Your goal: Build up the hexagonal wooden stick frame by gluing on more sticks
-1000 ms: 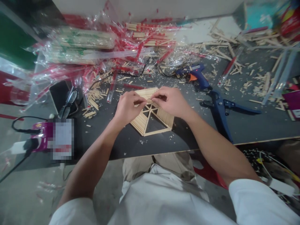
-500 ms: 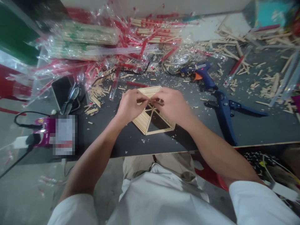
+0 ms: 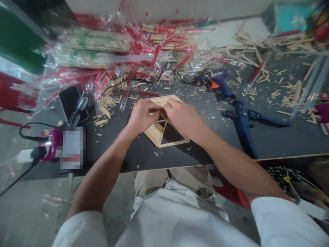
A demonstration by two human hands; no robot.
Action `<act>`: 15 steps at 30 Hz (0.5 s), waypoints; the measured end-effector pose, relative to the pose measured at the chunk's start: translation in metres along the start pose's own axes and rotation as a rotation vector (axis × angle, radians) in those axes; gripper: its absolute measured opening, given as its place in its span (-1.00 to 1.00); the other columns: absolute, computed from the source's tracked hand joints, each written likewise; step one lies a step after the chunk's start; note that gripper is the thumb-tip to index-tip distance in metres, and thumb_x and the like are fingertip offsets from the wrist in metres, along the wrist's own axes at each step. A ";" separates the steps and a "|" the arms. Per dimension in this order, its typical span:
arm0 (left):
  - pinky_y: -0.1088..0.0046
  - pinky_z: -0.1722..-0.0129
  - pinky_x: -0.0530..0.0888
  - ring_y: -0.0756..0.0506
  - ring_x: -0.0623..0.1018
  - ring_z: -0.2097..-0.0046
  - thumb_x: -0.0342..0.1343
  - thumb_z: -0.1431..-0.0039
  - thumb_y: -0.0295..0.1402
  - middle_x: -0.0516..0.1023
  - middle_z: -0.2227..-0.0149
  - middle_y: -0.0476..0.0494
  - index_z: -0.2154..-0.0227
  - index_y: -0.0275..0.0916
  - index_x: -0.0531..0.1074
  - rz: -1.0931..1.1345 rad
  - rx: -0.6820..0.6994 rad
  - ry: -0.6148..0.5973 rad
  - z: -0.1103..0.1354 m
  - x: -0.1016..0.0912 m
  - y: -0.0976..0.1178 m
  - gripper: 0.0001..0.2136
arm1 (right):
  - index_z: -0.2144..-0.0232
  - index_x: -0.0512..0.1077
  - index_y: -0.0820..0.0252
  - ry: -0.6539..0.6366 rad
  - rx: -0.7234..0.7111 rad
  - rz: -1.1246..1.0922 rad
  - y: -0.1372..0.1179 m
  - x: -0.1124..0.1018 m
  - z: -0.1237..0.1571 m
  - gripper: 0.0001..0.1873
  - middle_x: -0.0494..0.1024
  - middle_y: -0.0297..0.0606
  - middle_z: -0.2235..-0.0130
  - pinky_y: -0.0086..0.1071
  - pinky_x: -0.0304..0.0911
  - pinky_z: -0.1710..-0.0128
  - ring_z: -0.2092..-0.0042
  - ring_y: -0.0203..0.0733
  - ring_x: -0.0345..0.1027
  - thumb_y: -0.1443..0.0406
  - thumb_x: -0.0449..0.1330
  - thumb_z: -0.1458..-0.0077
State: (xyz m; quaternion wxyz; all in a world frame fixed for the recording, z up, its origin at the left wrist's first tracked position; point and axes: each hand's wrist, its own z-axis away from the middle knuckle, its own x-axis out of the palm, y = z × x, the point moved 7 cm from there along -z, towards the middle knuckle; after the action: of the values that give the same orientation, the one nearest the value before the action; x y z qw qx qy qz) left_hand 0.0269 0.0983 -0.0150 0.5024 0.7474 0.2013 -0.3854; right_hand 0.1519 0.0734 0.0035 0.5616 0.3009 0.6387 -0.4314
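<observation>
A many-sided frame of thin wooden sticks point(image 3: 154, 135) lies in front of me at the middle of the table. Some of its wedges are filled with rows of sticks, while the front one is open and shows dark beneath. Over its left side bends my left hand point(image 3: 143, 116), thumb and fingers pinched together near the frame's centre. My right hand point(image 3: 183, 118) reaches in from the other side, its fingertips closed and meeting those of the left. Whatever sits between the fingertips is hidden.
To the right lie a blue glue gun point(image 3: 221, 84) and a blue-handled cutter point(image 3: 243, 120). Bagged stick bundles point(image 3: 100, 39) and red wrappers fill the back. Glasses point(image 3: 78, 106), a phone point(image 3: 70, 97) and a purple power strip point(image 3: 48, 145) are at left. Stick offcuts point(image 3: 106, 103) are scattered about.
My right hand has shifted slightly left and its fingers have closed in more over the frame's centre. The left hand stays pinched in nearly the same place.
</observation>
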 end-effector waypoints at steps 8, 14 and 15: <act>0.36 0.21 0.47 -0.07 0.53 0.32 0.16 -0.14 -0.39 0.65 0.34 -0.12 0.35 -0.22 0.71 0.016 -0.029 -0.003 0.000 -0.002 0.001 -0.80 | 0.00 0.48 0.38 -0.041 -0.028 0.165 -0.003 0.009 0.002 -0.60 0.53 0.05 0.02 -0.27 -0.05 0.41 0.16 -0.08 0.44 0.48 -0.14 -0.40; 0.38 0.20 0.47 -0.07 0.56 0.29 0.17 -0.12 -0.43 0.67 0.33 -0.11 0.37 -0.20 0.71 0.013 -0.053 0.001 0.001 0.001 0.002 -0.81 | 0.00 0.47 0.37 -0.040 -0.012 0.177 -0.005 0.010 0.003 -0.60 0.53 0.03 0.05 -0.26 -0.02 0.39 0.14 -0.06 0.45 0.49 -0.14 -0.38; 0.38 0.20 0.47 -0.08 0.57 0.28 0.17 -0.12 -0.43 0.67 0.33 -0.11 0.37 -0.19 0.71 0.007 -0.058 0.006 0.001 0.001 0.003 -0.81 | 0.00 0.47 0.37 -0.035 -0.009 0.176 -0.005 0.011 0.003 -0.60 0.53 0.03 0.05 -0.26 -0.01 0.39 0.13 -0.05 0.45 0.50 -0.14 -0.38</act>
State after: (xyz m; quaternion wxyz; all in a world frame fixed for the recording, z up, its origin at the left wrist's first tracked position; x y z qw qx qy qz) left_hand 0.0290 0.0967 -0.0144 0.5244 0.7344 0.2114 -0.3754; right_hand 0.1469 0.0675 -0.0058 0.6097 0.3459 0.6018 -0.3825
